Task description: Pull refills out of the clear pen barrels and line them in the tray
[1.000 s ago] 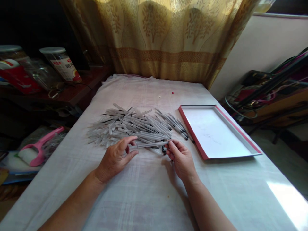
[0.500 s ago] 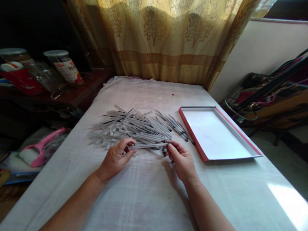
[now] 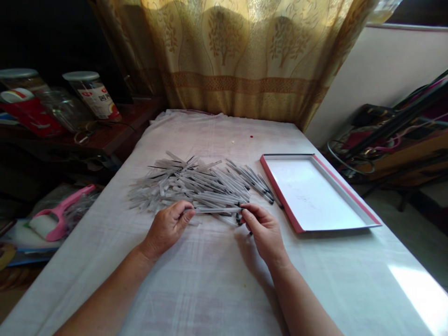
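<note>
Left hand [image 3: 170, 228] and right hand [image 3: 263, 232] pinch a slim, translucent plastic tube [image 3: 217, 211].

Gold curtain [image 3: 224, 51] at back: tree motifs, darker patterned band low down. Left: dark reddish ledge [image 3: 105, 136] carrying lidded jar [image 3: 96, 99], white-and-red label; near it, red container [image 3: 35, 119]. Lower left, pink object [image 3: 58, 219] with handle, exact kind unclear from here. Right: pale wall [image 3: 395, 60], black bar [image 3: 388, 119] slanting across shaded clutter.

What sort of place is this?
Likely a room in a home: a gold tree-patterned curtain hangs behind a cloth-covered table, and a lidded jar stands on dark wooden furniture at the left.
</note>
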The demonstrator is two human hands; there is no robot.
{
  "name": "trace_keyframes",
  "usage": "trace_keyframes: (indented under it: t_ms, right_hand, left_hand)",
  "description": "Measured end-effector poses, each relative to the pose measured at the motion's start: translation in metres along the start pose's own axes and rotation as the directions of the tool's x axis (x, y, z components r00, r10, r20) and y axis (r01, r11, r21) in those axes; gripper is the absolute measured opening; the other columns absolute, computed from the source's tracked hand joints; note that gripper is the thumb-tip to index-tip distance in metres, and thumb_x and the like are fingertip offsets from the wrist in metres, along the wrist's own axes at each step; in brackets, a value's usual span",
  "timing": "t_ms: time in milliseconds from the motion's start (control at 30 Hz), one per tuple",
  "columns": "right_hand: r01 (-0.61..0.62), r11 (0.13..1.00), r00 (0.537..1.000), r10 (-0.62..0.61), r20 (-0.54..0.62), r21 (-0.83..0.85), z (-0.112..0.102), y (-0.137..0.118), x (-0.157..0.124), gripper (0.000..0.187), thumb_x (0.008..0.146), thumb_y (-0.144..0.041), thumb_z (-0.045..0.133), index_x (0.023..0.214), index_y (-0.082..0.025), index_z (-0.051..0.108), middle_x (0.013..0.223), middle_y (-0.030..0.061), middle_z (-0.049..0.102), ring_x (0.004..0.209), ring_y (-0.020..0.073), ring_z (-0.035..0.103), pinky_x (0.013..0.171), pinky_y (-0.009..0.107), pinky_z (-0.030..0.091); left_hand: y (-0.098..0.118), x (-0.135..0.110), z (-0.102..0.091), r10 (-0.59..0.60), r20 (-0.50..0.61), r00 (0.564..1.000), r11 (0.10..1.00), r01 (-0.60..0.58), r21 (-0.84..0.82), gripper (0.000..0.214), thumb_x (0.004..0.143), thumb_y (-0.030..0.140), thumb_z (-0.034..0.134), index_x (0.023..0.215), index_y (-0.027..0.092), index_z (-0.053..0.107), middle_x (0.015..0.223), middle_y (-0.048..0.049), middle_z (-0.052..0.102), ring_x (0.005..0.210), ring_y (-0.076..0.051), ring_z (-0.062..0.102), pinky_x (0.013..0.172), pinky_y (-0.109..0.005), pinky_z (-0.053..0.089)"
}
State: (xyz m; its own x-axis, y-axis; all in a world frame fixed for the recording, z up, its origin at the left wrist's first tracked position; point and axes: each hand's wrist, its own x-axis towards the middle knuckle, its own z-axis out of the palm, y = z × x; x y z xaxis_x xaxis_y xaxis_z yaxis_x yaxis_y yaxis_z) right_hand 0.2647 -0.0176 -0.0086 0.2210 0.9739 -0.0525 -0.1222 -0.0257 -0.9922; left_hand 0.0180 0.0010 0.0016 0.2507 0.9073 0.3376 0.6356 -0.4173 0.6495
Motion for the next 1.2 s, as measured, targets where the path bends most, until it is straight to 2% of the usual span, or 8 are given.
trace_keyframes:
  t_ms: [200, 400, 500, 667, 800, 867, 1000, 1200]
  right_hand:
    - [0.09, 0.99, 0.996, -0.09, 0.004, -0.11, 0.0, 0.002, -0.001, 0.018, 0.073, -0.035, 0.074, 0.085, -0.021, 0.076, 0.063, 0.0001, 0.067, 0.058, 0.0151, 0.059, 0.057, 0.029, 0.048]
    - [0.179, 0.972, 0.98, -0.19, -0.061, -0.152, -0.012, 0.007, 0.007, 0.018, 0.075, -0.035, 0.071, 0.087, -0.021, 0.075, 0.073, 0.0026, 0.071, 0.063, 0.0165, 0.063, 0.061, 0.031, 0.051]
    - [0.22, 0.941, 0.971, -0.237, -0.038, -0.256, -0.022, 0.011, 0.011, 0.019, 0.076, -0.035, 0.069, 0.088, -0.021, 0.075, 0.078, 0.0039, 0.073, 0.064, 0.0172, 0.065, 0.062, 0.031, 0.052]
    - [0.364, 0.737, 0.93, -0.321, 0.179, -0.569, -0.021, 0.013, 0.007, 0.013, 0.079, -0.028, 0.065, 0.087, -0.022, 0.074, 0.075, 0.0033, 0.073, 0.062, 0.0172, 0.065, 0.064, 0.031, 0.052]
    - [0.454, 0.62, 0.889, -0.359, 0.283, -0.64, -0.018, 0.011, 0.005, 0.014, 0.084, -0.027, 0.062, 0.084, -0.023, 0.076, 0.084, 0.0054, 0.075, 0.073, 0.019, 0.069, 0.069, 0.03, 0.053]
    - [0.459, 0.637, 0.886, -0.382, 0.264, -0.619, -0.018, 0.009, 0.005, 0.017, 0.086, -0.027, 0.06, 0.088, -0.023, 0.076, 0.087, 0.0064, 0.076, 0.076, 0.0192, 0.07, 0.07, 0.03, 0.054]
    - [0.41, 0.764, 0.911, -0.368, 0.185, -0.499, -0.015, 0.007, 0.004, 0.022, 0.088, -0.03, 0.059, 0.1, -0.021, 0.075, 0.09, 0.0072, 0.077, 0.071, 0.0177, 0.07, 0.063, 0.028, 0.054]
    - [0.312, 0.865, 0.949, -0.265, 0.17, -0.393, -0.01, 0.006, 0.002, 0.015, 0.08, -0.033, 0.067, 0.08, -0.021, 0.077, 0.069, 0.004, 0.074, 0.062, 0.0179, 0.067, 0.058, 0.028, 0.053]
  left_hand:
    - [0.004, 0.003, -0.005, -0.124, 0.164, 0.979, 0.99, 0.134, -0.048, 0.047, 0.094, 0.047, 0.039, 0.057, 0.02, 0.05, 0.052, 0.0018, 0.053, 0.051, -0.013, 0.053, 0.052, -0.023, 0.039]
    - [-0.001, 0.005, -0.01, -0.326, 0.257, 0.91, 0.884, 0.39, -0.258, 0.056, 0.088, 0.064, 0.04, 0.053, 0.021, 0.042, 0.043, 0.0049, 0.038, 0.04, -0.01, 0.036, 0.042, -0.023, 0.031]
    - [-0.004, 0.006, -0.014, -0.379, 0.248, 0.891, 0.843, 0.443, -0.305, 0.058, 0.085, 0.07, 0.042, 0.054, 0.02, 0.045, 0.042, 0.0051, 0.039, 0.038, -0.009, 0.036, 0.042, -0.022, 0.032]
    - [-0.007, 0.006, -0.011, -0.369, 0.249, 0.895, 0.851, 0.433, -0.297, 0.06, 0.082, 0.072, 0.043, 0.054, 0.019, 0.048, 0.043, 0.0046, 0.041, 0.039, -0.009, 0.037, 0.042, -0.022, 0.031]
    - [-0.009, 0.006, -0.009, -0.35, 0.268, 0.898, 0.862, 0.421, -0.284, 0.06, 0.083, 0.071, 0.042, 0.054, 0.019, 0.048, 0.043, 0.0045, 0.041, 0.04, -0.009, 0.037, 0.043, -0.022, 0.031]
    - [-0.009, 0.006, -0.01, -0.333, 0.277, 0.901, 0.87, 0.407, -0.277, 0.059, 0.084, 0.069, 0.042, 0.054, 0.02, 0.047, 0.043, 0.0046, 0.041, 0.04, -0.009, 0.037, 0.043, -0.022, 0.031]
    - [-0.006, 0.005, -0.009, -0.283, 0.302, 0.91, 0.894, 0.364, -0.261, 0.056, 0.087, 0.065, 0.042, 0.053, 0.021, 0.043, 0.044, 0.0046, 0.041, 0.042, -0.01, 0.038, 0.045, -0.023, 0.034]
    - [-0.004, 0.006, -0.011, -0.258, 0.296, 0.92, 0.906, 0.337, -0.256, 0.053, 0.087, 0.062, 0.044, 0.052, 0.021, 0.041, 0.044, 0.0047, 0.041, 0.043, -0.01, 0.039, 0.044, -0.022, 0.035]
